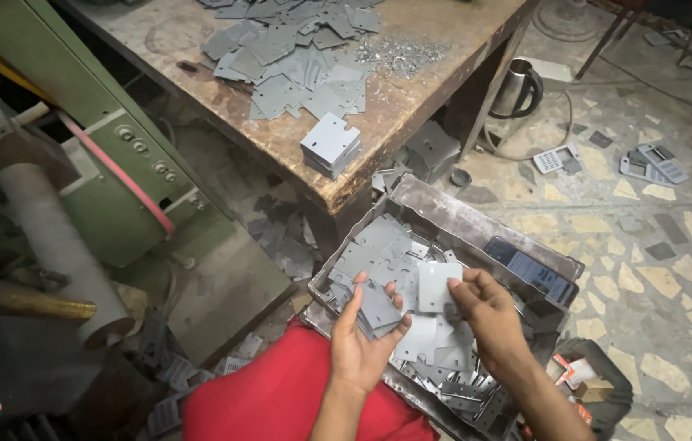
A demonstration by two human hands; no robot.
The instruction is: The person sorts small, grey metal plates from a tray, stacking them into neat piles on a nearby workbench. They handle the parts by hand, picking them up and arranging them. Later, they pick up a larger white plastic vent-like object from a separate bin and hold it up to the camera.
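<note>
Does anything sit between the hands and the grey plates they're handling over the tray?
Nothing visible does. The left hand already grips a small stack of plates, and the right hand pinches a single plate by its edge. Both hang over the metal tray of loose plates, with open space around the fingers.

- A worn wooden bench [411, 106] is seen across the upper frame; loose grey plates [289, 57], a small stack [329, 145] near its front edge and metal shavings [399, 55] are spread on it.
- At right, a kettle [519, 88] and scattered plates [652, 163] are carried by the tiled floor [672, 269].
- A plate-filled metal tray [476, 220] is seen at lower centre.
</note>
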